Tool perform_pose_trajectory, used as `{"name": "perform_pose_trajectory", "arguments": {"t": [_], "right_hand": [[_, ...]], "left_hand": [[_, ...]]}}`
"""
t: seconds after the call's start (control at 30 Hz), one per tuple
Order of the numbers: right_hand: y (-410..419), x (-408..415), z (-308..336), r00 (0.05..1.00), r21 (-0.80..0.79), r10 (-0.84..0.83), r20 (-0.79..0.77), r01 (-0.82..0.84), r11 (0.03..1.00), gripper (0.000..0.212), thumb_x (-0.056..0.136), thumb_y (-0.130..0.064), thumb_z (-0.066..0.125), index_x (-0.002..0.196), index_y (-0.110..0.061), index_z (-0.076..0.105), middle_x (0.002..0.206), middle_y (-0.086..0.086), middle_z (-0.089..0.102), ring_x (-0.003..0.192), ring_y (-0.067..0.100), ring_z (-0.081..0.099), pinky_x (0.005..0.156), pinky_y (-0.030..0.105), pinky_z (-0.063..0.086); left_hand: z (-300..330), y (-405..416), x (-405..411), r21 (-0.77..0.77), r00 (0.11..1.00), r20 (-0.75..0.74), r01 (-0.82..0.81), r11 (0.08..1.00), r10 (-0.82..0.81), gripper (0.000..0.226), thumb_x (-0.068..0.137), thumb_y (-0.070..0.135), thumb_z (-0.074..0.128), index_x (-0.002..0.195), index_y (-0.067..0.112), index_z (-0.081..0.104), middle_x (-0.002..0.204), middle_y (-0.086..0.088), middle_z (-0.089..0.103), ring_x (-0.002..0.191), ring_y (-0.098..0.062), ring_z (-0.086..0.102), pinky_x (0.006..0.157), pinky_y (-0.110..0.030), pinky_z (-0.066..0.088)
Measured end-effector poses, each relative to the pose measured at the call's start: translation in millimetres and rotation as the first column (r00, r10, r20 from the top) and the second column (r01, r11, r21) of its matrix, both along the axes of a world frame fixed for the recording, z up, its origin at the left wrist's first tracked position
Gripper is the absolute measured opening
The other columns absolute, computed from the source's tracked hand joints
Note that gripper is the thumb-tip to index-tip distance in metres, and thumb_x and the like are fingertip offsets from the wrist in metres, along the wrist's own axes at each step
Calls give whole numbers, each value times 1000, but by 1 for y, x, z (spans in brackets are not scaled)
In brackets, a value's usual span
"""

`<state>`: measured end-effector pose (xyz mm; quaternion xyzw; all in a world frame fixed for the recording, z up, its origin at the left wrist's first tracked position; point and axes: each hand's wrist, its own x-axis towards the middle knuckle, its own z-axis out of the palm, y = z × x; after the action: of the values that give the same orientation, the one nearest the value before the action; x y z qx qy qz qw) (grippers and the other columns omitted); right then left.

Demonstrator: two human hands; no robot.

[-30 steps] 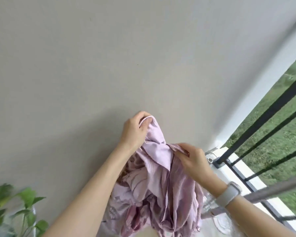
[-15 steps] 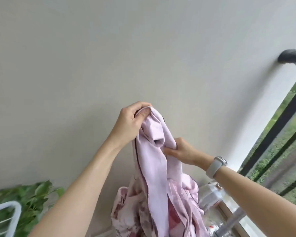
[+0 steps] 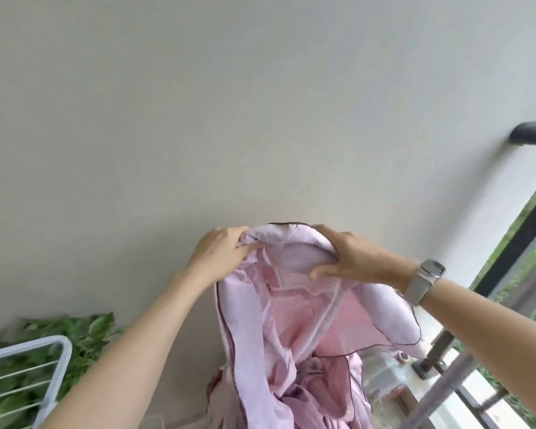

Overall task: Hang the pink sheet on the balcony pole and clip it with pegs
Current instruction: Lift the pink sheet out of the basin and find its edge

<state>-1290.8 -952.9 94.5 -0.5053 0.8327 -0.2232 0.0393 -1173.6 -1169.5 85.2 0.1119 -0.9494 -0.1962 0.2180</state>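
The pink sheet hangs bunched in front of me, with a dark piped edge and a paler underside. My left hand grips its top edge on the left. My right hand, with a watch on the wrist, grips the same edge a short way to the right, so a short span of hem stretches between them. A grey pole crosses the lower right, blurred. No pegs show.
A plain wall fills most of the view. A black balcony railing and grass lie at the right, with a dark handrail end above. A white wire rack and leafy plant sit at lower left.
My right hand has moved up from the sheet's middle to the top edge beside my left hand. The bunched fold has spread open between the two hands.
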Motion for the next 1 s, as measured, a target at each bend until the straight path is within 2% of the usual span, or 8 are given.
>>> {"name": "perform_pose_trajectory", "arguments": {"t": [0.13,0.23,0.47,0.57,0.63,0.7,0.8,1.0], "right_hand": [[-2,0,-9,999,-32,-17,-28,17,999,33,76,-35,69,99,-14,57,75,0,60,69,19,56,56,19,33],[0,-12,-3,995,-142,-79,58,87,986,22,80,-28,67,70,-13,54,56,-3,50,55,15,42,51,20,32],[16,-34,-26,905,-293,-409,118,425,856,26,83,-18,62,60,-13,50,55,2,49,56,22,43,48,22,33],[35,-36,-51,889,140,-455,-45,457,879,17,86,-30,56,82,-14,57,78,7,59,77,29,57,62,32,41],[40,-25,-67,939,273,-317,131,273,922,44,83,-23,63,123,-15,46,117,10,56,106,28,55,85,35,45],[30,-3,-71,903,143,-104,417,48,989,91,75,-26,72,143,-27,11,142,0,33,127,17,39,103,29,35],[-3,32,-66,837,-88,149,527,-121,989,107,66,-39,72,142,-30,-1,142,-17,21,132,-2,24,103,9,23],[-19,31,-35,934,-289,-7,357,118,950,6,83,-6,60,84,-4,55,74,0,53,72,13,46,60,21,38]], "left_hand": [[-2,10,1,258,996,60,53,965,-71,20,89,28,54,72,17,56,73,-11,63,75,-23,56,59,-26,31],[-26,28,16,616,957,51,196,763,-287,16,79,41,61,86,28,57,88,5,65,81,-1,59,69,-12,43],[-122,46,55,721,943,184,63,690,-278,17,90,21,55,81,33,63,85,25,63,86,5,58,72,-5,42],[-124,33,55,679,976,147,19,734,-161,18,93,9,46,105,16,58,109,4,62,106,-6,53,85,-7,37],[-108,27,46,641,986,119,16,767,-120,10,92,4,47,94,11,54,96,-5,61,97,-14,53,83,-23,39],[-82,27,31,517,984,101,77,853,-150,12,87,5,53,83,15,49,83,-4,57,84,-16,51,76,-31,41],[-34,43,9,556,964,-18,230,799,-264,25,77,2,62,88,18,46,81,-3,59,77,-16,53,71,-29,42],[-33,44,19,852,962,-234,273,446,-143,49,74,16,71,113,28,43,101,-2,57,86,-7,58,74,-17,46]]}}
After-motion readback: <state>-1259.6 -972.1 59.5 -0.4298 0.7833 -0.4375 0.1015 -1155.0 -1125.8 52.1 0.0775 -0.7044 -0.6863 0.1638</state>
